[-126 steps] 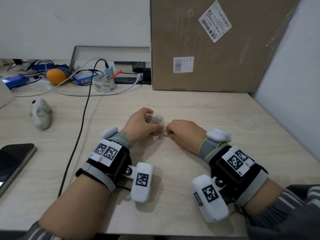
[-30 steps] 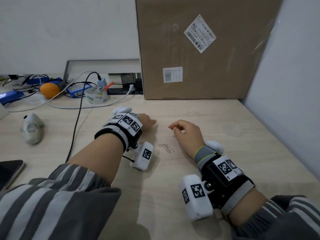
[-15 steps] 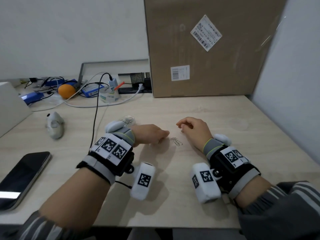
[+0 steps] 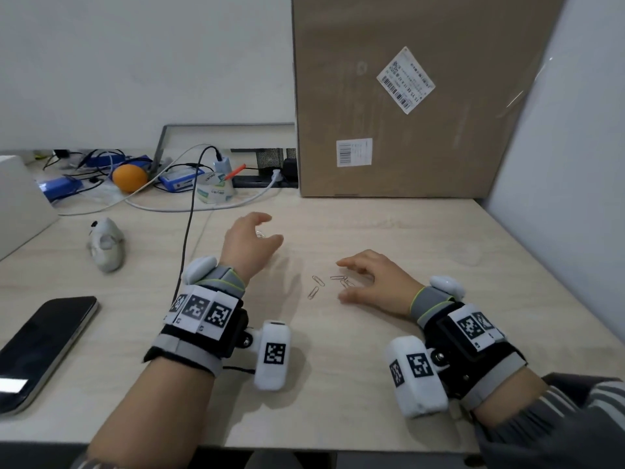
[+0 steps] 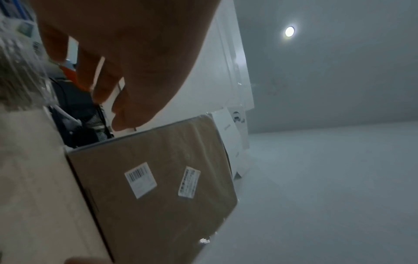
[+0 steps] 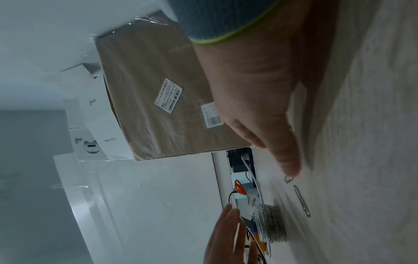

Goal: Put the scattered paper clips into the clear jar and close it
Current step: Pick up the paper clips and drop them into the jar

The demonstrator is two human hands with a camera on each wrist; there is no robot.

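Observation:
Several loose paper clips (image 4: 318,281) lie on the light wooden table (image 4: 338,384) between my hands. Two paper clips (image 6: 302,200) also show in the right wrist view. My right hand (image 4: 343,280) lies just right of them, fingers straight and spread, one fingertip (image 6: 290,169) almost on a clip. The clear jar (image 6: 271,223) stands further back on the left and holds many clips. In the head view only a sliver of the jar (image 4: 260,234) shows under my left hand (image 4: 269,230). That hand hovers beside it with fingers straight, holding nothing.
A big cardboard box (image 4: 406,96) stands at the back and a wall closes the right side. A black cable (image 4: 187,238) runs down the table left of the jar. A grey mouse (image 4: 106,245), a phone (image 4: 44,336) and a tape roll (image 4: 216,192) lie to the left.
My left hand has moved from beside the clips back and left to the jar, and its fingers have straightened. My right hand has uncurled and spread flat next to the clips.

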